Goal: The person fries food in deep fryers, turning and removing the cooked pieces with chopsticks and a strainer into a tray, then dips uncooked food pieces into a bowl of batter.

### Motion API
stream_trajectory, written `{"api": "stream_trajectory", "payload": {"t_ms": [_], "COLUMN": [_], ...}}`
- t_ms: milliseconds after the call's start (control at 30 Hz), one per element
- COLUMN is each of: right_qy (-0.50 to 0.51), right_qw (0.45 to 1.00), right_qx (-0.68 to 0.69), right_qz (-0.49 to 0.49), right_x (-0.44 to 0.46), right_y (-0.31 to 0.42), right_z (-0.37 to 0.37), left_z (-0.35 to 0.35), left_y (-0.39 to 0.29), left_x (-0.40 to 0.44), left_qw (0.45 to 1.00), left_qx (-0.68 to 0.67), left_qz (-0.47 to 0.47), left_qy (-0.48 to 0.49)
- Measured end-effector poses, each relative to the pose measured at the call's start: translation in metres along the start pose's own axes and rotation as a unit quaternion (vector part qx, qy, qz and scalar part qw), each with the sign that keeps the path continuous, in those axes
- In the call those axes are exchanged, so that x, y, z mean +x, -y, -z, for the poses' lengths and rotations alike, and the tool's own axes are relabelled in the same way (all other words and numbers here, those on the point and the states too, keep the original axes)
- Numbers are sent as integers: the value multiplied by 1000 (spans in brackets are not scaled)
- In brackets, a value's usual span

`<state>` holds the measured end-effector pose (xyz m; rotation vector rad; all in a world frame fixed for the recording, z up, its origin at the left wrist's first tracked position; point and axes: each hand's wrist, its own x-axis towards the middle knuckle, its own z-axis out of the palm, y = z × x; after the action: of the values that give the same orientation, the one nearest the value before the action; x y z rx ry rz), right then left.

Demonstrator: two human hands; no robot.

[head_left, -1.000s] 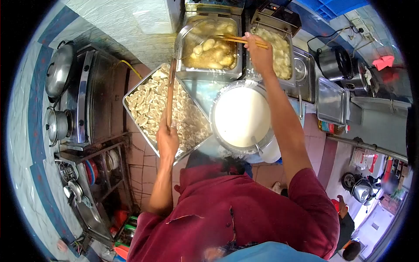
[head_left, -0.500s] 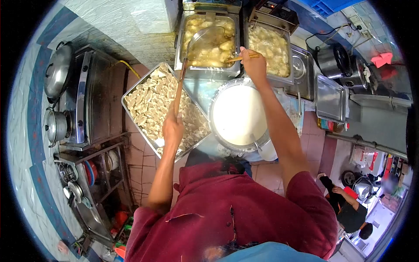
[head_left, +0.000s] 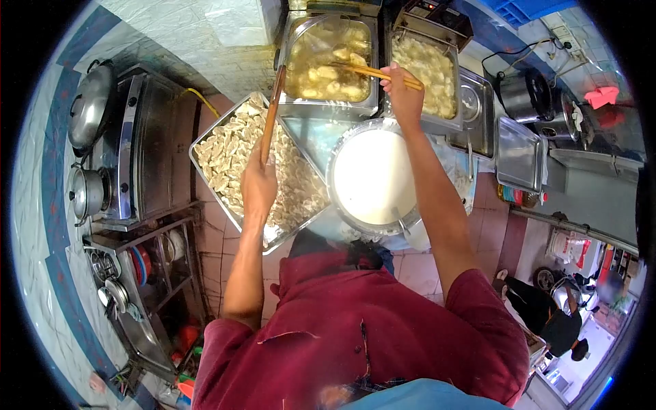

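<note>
My left hand (head_left: 260,186) is closed round the wooden handle of a skimmer (head_left: 272,113). Its wide round head lies at the far left of the left fryer (head_left: 329,107), blurred by the oil. Chopsticks (head_left: 372,70) are gripped in my right hand (head_left: 403,94), their tips over the oil in that fryer. Golden fried pieces (head_left: 335,82) float near the tips. Below my right hand stands a big bowl (head_left: 333,198) of white batter (head_left: 376,176). Beside my left hand, a metal tray (head_left: 217,211) is heaped with pale, floury pieces (head_left: 229,160).
A second fryer (head_left: 437,123) full of bubbling pieces is on the right. Past it are a metal tray (head_left: 518,154) and a pot (head_left: 523,96). A stove with a lidded wok (head_left: 92,106) stands at left. Another person (head_left: 557,318) is at the far right.
My left hand has shifted slightly left and nearer me, while the skimmer head has swung left. The chopstick tips have moved farther into the fryer, up and left. The other person has changed posture.
</note>
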<state>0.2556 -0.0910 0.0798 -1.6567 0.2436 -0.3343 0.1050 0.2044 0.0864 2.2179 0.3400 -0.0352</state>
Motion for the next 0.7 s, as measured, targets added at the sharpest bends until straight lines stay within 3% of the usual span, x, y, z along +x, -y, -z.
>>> {"api": "stream_trajectory", "payload": {"t_ms": [233,267,400,533,700], "right_qy": [123,124,130,103,57], "right_qw": [987,988,986,973,982], "right_qx": [-94,-90,-104,-202,-177], "right_qz": [-42,-35,-27,45,43], "right_x": [-14,-15,-15,-5,-7], "right_y": [37,34,13,-12,9], "right_z": [2,0,-15,-15,6], "left_z": [18,12,-1,-17,-15], "left_y": [-19,-3,9,16,21], "left_x": [6,12,28,34,25], "left_qw": [999,995,991,994,996], "left_qx": [43,65,88,95,73], "left_qz": [6,-68,-88,-48,-46], "left_qy": [-11,-42,-41,-18,-13]}}
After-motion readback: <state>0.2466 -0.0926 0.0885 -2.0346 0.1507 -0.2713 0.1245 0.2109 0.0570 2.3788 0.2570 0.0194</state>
